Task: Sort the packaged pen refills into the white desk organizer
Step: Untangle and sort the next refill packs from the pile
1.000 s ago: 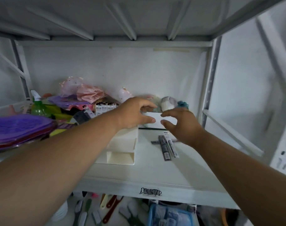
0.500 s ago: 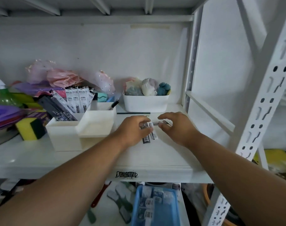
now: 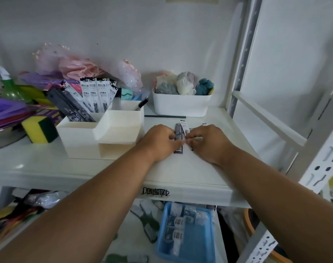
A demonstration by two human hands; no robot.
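Both hands, left hand point(image 3: 158, 141) and right hand point(image 3: 207, 142), pinch refill packets point(image 3: 180, 132) flat on the cluttered white shelf point(image 3: 200, 168), right beside the organizer point(image 3: 105, 133).

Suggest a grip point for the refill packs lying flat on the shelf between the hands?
Probably the far ends of the refill packs, pinched from above across the narrow width. They lie flat on the shelf with the left hand and right hand covering their middles; only the ends stick out clear.

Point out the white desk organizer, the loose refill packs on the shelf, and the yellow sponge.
white desk organizer point(image 3: 82, 138): head view, front wall.
loose refill packs point(image 3: 179, 131): head view, dark pack between the hands.
yellow sponge point(image 3: 33, 130): head view, yellow front face.
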